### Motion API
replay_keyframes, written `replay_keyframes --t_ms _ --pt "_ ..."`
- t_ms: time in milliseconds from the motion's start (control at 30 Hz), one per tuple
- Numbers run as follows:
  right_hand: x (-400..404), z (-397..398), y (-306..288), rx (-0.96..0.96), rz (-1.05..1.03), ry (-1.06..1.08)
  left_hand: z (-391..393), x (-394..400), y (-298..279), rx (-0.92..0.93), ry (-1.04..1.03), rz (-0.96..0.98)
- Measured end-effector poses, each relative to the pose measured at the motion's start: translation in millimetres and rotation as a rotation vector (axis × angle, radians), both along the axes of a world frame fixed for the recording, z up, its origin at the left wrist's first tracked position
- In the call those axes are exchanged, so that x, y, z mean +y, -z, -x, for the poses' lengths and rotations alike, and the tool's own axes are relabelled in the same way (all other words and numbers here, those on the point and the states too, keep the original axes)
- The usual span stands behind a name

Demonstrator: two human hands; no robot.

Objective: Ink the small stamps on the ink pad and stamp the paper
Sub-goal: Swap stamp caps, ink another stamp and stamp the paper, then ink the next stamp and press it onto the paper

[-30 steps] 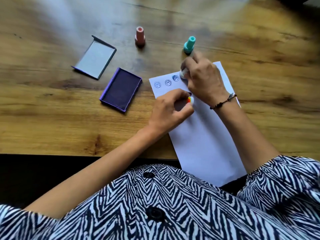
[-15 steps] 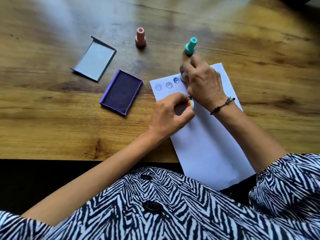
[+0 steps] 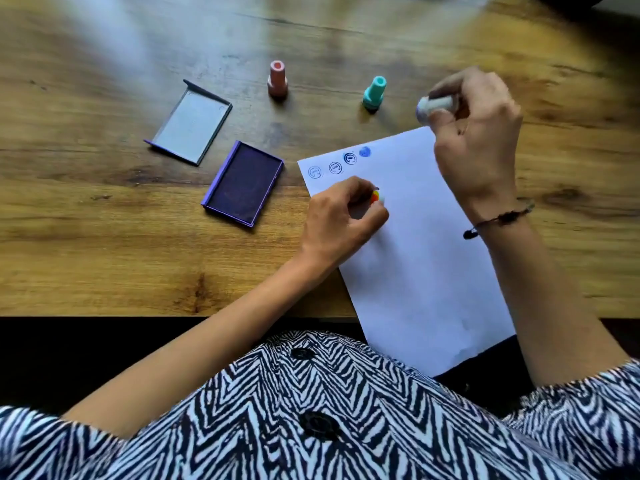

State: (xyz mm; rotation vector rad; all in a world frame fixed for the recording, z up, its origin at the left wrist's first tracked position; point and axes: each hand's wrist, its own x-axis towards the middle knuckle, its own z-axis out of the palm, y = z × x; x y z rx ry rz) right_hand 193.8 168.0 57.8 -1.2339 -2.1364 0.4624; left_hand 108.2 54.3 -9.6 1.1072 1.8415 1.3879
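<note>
My right hand point(image 3: 476, 133) pinches a white stamp point(image 3: 434, 106), lifted and lying sideways, inked face pointing left. The ink pad point(image 3: 244, 183) sits well left, past the paper point(image 3: 426, 258). My left hand point(image 3: 341, 216), nearer it, is curled around something orange-tipped.

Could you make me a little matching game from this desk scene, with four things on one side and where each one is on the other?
Things:
1. Pale white cylindrical stamp
2. Pink plastic stamp
3. Purple rectangular ink pad
4. Solid blue round stamp mark

Places or states:
A. Lying open on the wooden table, left of the paper
B. Printed on the white sheet of paper, last in the row of marks
C. Held off the paper in the right hand
D. Standing upright on the table, left of the teal stamp

Pairs: 1-C, 2-D, 3-A, 4-B
</note>
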Motion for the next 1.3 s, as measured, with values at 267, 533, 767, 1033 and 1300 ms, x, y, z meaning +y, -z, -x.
replay_keyframes --t_ms 267,533,767,1033,1300 --pt "-27 -3 13 0.229 0.376 0.020 13 6 -2 -0.363 0.031 0.036" --pt "-47 0 14 0.392 0.567 -0.079 16 10 -11 -0.710 0.039 -0.124" --pt "-48 0 17 0.378 0.532 -0.104 22 6 -17 -0.628 0.087 -0.108" --pt "-43 18 18 0.287 0.457 -0.151 41 9 -20 -0.548 0.072 -0.071" --pt "27 79 31 -0.514 -0.174 -0.253 71 28 -28 -0.546 -0.245 -0.009"
